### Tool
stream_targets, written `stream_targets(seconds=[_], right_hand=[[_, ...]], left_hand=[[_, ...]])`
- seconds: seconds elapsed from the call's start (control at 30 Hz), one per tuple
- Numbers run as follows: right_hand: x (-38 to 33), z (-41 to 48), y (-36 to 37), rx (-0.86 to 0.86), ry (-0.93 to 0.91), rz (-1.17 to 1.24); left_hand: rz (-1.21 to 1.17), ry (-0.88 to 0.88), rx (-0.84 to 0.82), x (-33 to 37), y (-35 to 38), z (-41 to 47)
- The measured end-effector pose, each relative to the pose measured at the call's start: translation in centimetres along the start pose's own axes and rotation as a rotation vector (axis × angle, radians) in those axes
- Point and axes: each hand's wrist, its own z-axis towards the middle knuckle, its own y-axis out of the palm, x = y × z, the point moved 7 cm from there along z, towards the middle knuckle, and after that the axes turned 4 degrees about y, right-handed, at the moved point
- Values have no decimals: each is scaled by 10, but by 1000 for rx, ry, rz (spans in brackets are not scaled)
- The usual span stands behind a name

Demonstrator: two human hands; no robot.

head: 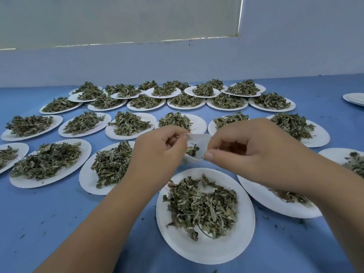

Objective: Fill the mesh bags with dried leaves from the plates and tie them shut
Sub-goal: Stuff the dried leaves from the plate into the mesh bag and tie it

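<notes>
1. Small white mesh bag point(198, 142) held up just beyond far rim of nearest round white paper plate point(197, 253); a few dried green leaves point(193, 150) inside.
2. Left hand point(157, 152) fingers point(182, 137) pinch bag's left edge; right hand point(248, 148) fingers point(209, 155) pinch its right edge.
3. Plate on blue counter point(59, 223).

One wide-angle head view looks forward and down across the blue desk point(51, 223) to the wall point(295, 56) at 12 o'clock. It sits close above the left hand point(157, 152) and right hand point(246, 146), with the forearms entering from 6 o'clock.
</notes>
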Motion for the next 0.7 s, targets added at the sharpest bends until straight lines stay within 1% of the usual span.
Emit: stream_targets(seconds=[0.1, 0.23, 0.3, 0.47, 0.7], right_hand=[[6, -3, 9, -160, 26, -34], [30, -16, 29, -398, 101, -243], [38, -25, 36, -479, 118, -276], [40, -30, 43, -495, 68, -303], [37, -28, 49, -485, 65, -290]], left_hand=[[25, 19, 2, 0, 0, 1], [50, 33, 1, -2, 1, 2], [64, 37, -1, -3, 2, 2], [97, 65, -20, -2, 4, 0], [115, 49, -35, -3, 7, 0]])
